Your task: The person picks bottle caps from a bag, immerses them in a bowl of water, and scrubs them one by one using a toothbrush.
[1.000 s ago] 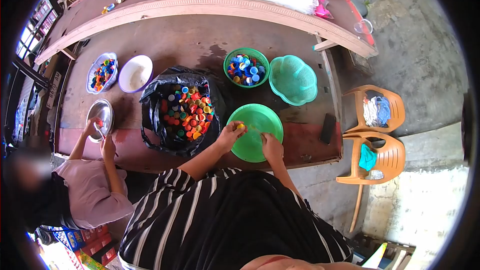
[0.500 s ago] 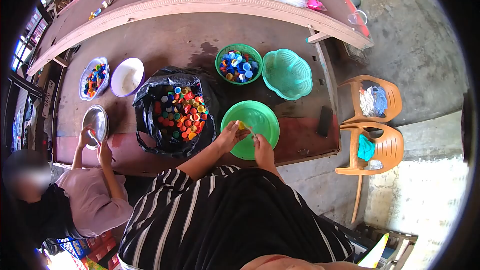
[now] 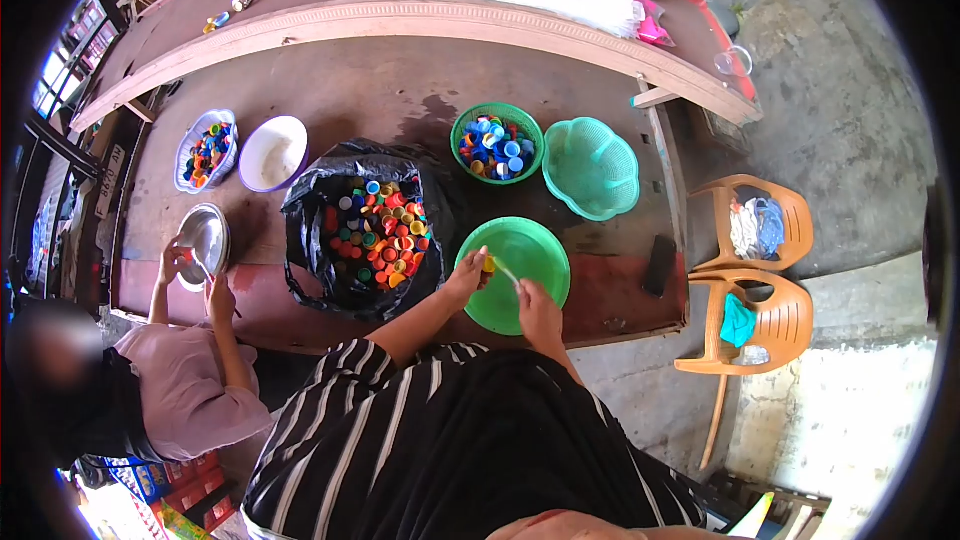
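Observation:
Over the near-left part of the green basin (image 3: 515,315), my left hand (image 3: 464,280) pinches a yellow bottle cap (image 3: 488,264). My right hand (image 3: 541,312) is closed around a thin, pale knife-like tool (image 3: 508,272), its handle hidden in the fist. The tool's tip points left and lies right at the cap. To the left of my left hand stands a black plastic bag (image 3: 300,210), opened wide and full of loose bottle caps (image 3: 385,240), mostly red, orange and green.
Behind the basin are a green basket (image 3: 457,145) of mostly blue caps and a turquoise basket (image 3: 592,170). A phone-like black object (image 3: 659,266) lies right. At left a co-worker (image 3: 190,380) works over a metal bowl (image 3: 205,240), near a white basin (image 3: 272,154) and a lavender basket (image 3: 185,165).
The whole view has shifted, so the table sits lower and further right. Both hands keep hold of the cap and the tool over the basin, with the tool at a slightly different angle.

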Demonstrator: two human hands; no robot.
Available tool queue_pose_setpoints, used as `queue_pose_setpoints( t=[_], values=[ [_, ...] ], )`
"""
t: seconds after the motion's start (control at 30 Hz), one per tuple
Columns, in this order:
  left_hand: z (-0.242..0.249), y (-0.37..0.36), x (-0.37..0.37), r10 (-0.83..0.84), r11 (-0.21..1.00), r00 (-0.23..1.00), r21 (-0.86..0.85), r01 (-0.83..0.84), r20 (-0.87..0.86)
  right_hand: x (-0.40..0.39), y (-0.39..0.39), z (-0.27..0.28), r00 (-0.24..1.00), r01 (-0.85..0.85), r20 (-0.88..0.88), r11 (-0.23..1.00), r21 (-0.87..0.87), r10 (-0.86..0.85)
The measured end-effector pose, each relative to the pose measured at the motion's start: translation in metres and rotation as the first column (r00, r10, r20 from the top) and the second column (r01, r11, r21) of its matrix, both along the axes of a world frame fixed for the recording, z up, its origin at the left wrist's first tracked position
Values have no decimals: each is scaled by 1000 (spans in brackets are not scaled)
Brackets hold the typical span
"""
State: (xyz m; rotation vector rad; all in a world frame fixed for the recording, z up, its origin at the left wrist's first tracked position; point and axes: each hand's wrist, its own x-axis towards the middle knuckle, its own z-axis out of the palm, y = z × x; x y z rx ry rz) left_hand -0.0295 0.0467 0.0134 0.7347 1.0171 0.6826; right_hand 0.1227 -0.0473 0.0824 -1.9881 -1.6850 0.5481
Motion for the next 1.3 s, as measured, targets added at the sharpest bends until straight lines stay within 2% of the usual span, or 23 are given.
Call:
queue_pose_setpoints(
  t=[0.23, 0.33, 0.43, 0.53, 0.63, 0.73, 0.77, 0.83, 0.93, 0.97, 1.03, 1.07, 1.13, 1.23, 1.3],
  values=[
    [-9, 5, 11, -48, 997, 996, 49, 52, -76, -3, 0, -5, 1000, 4, -19, 1000, -5, -4],
    [-23, 12, 10, 3, 963, 989, 268, 38, -149, 8, 5, 5, 997, -19, 67, 994, -110, 27],
    [-31, 8, 12, 43, 969, 999, 243, -35, -28, 26, 17, -15, 969, 44, 247, 983, -178, 1],
    [-36, 6, 14, 57, 991, 998, 123, -59, 18, 33, 22, -44, 923, -58, 351, 959, -277, 158],
    [-42, 8, 15, 88, 996, 988, 16, -91, 126, 19, 21, -23, 984, -11, 173, 989, -150, 38],
    [-29, 8, 12, 127, 991, 959, -78, -111, 253, 6, 16, -6, 999, -17, -34, 998, -63, 15],
    [-22, 8, 10, 128, 989, 945, -107, -100, 301, 6, 14, -9, 1000, 6, -23, 997, -78, -8],
    [-22, 9, 11, 91, 996, 962, -46, -82, 259, 7, 12, -16, 997, 74, -1, 992, -104, -74],
    [-24, 7, 13, 78, 991, 977, 87, -97, 200, 6, 9, -16, 999, -43, -24, 997, -71, 41],
    [-25, 6, 12, 81, 984, 981, 140, -106, 179, 9, 9, -13, 999, -43, -1, 990, -133, 43],
    [-14, 6, 6, 76, 915, 991, 404, -25, -111, 17, 15, 5, 997, -41, 48, 967, -252, 55],
    [-9, 4, 3, 102, 859, 963, 511, 41, -250, 21, 18, 2, 990, -34, 122, 971, -238, 65],
    [1, 2, 2, 106, 868, 951, 494, 53, -290, 32, 24, -18, 961, -17, 267, 978, -207, 73],
    [1, 1, 3, 107, 870, 950, 490, 53, -293, 35, 23, -37, 929, -184, 285, 963, -199, 236],
    [0, 3, 0, 114, 860, 941, 506, 67, -319, 27, 20, -31, 978, -72, 187, 991, -111, 92]
  ],
)
